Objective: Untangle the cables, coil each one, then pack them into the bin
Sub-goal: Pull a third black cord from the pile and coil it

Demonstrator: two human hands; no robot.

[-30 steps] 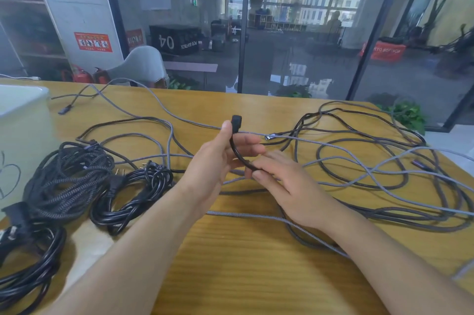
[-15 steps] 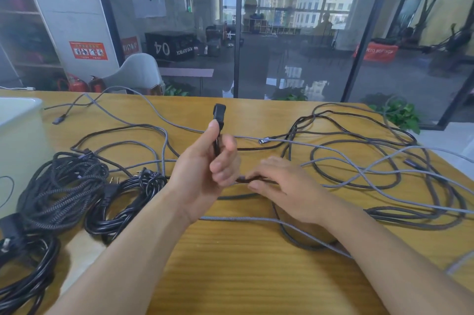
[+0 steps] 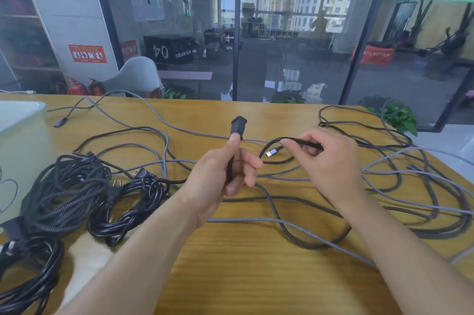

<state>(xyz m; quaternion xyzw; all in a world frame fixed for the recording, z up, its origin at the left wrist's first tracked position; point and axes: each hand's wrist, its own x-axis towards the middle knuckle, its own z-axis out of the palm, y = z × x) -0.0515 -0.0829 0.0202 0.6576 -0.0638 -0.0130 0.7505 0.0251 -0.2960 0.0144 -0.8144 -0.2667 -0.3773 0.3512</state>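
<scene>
My left hand [image 3: 220,173] grips a black cable just below its plug [image 3: 238,123], which points up above my thumb. My right hand [image 3: 331,161] pinches the same black cable [image 3: 287,139] a little to the right, lifted off the wooden table [image 3: 256,276]. A USB plug [image 3: 271,152] of a grey cable lies between my hands. Loose grey and black cables [image 3: 410,186] sprawl tangled over the right half of the table. Three coiled black bundles lie at the left: a braided one [image 3: 66,191], a smooth one [image 3: 128,207] and one at the corner [image 3: 28,271]. The white bin [image 3: 20,140] stands at the far left.
A grey cable [image 3: 107,109] runs toward the table's far left edge. Behind the table is a glass wall, with a white chair [image 3: 136,76] and green plants [image 3: 400,117] beyond the far edge.
My right hand rose from the table and moved right, drawing the black cable out in a loop. My left hand kept its hold below the plug.
</scene>
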